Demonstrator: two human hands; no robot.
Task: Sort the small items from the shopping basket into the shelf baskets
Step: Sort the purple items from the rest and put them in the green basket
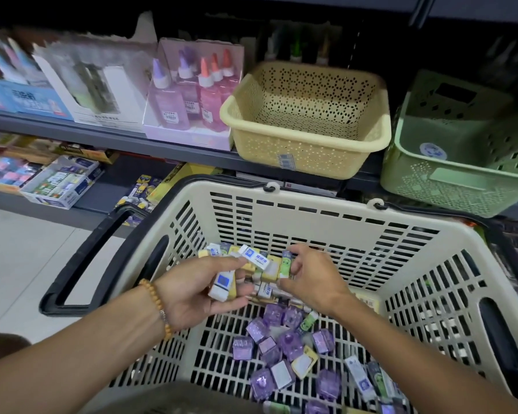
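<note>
Over a cream slotted plastic shopping basket (326, 210), the left hand (192, 289) grips several white-and-blue sleeved erasers (222, 283) while the right hand (310, 279) pinches a green-labelled eraser (286, 264) at its fingertips.

Dim, even shop light; wide-angle bending at the edges, shelf goods (189, 94) softly blurred, top dark.

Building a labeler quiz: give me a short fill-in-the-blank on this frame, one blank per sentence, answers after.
1. The left hand holds several small ____ with blue and white wrappers.
2. The bead bracelet sits on the ____ wrist.
3. On the shelf, the yellow basket stands to the ____ of the green basket.
4. The loose cubes in the shopping basket are ____ in colour.

Missing words: erasers; left; left; purple
</note>
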